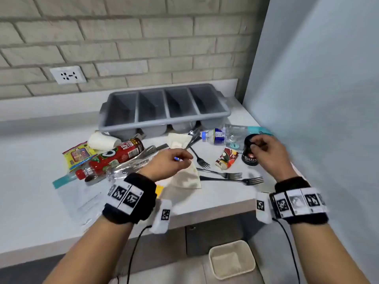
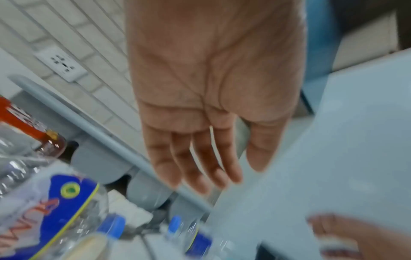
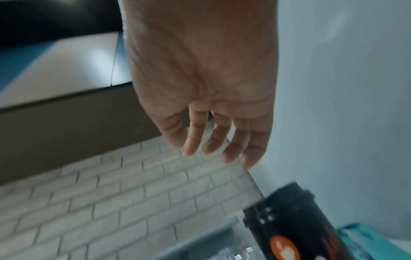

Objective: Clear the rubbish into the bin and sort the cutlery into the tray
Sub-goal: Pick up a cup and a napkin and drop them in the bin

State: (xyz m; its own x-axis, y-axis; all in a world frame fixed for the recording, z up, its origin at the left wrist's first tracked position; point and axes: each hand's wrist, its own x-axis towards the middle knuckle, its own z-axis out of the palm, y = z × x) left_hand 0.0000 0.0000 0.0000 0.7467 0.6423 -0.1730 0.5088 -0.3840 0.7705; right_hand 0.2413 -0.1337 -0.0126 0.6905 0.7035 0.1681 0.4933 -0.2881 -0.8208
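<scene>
So the grey cutlery tray point(image 1: 164, 111) sat at the back of the white counter point(image 1: 30, 181) against the brick wall, four compartments, nothing showing in any of them; three forks point(image 1: 223, 175) lay loose in front of it, between the two hands, with some more cutlery point(image 1: 192, 136) piled near the tray's front edge. The bin point(image 1: 231, 259), a cream tub, was down on the floor below the counter edge.

Rubbish was everywhere; a black cup point(image 1: 250, 154) reading "Bistro" stood at the right, a clear water bottle point(image 1: 217, 136) with a blue cap lay behind it, a red bottle point(image 1: 114, 156) lay on the left with letters "AP" readable, plus a white paper cup point(image 1: 102, 141), a yellow snack packet point(image 1: 79, 155), a red patterned wrapper point(image 1: 226, 158) and a crumpled napkin point(image 1: 186, 177).

Left hand point(image 1: 168, 165) hovered over the napkin, fingers loose and fairly straight in the wrist view, holding nothing; right hand point(image 1: 268, 154) was just above the Bistro cup, fingers relaxed and spread, not gripping it; both blurry.

A white wall socket point(image 1: 68, 74) sat up left.
</scene>
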